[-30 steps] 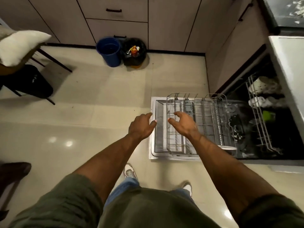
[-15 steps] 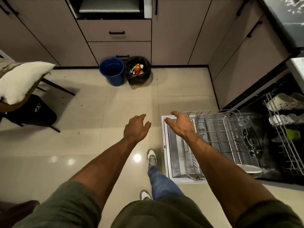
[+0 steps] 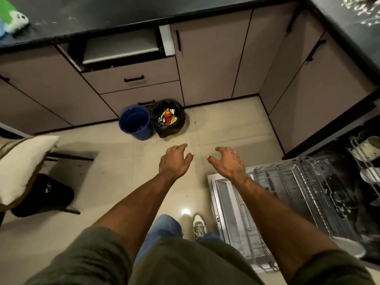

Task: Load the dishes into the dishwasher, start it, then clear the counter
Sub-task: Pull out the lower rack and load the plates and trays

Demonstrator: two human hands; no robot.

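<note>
While the left hand (image 3: 174,161) and right hand (image 3: 228,163) hover empty, fingers loose, loading the dishwasher's pulled-out rack (image 3: 298,186) looks best started at its back.

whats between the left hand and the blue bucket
Nothing but bare floor lies between the left hand and the blue bucket, as the head view shows.

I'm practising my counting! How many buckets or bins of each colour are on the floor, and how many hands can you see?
Blue bucket: 1
Black bin: 1
Hands, the left hand and the right hand, both holding nothing: 2
Total: 4
</note>
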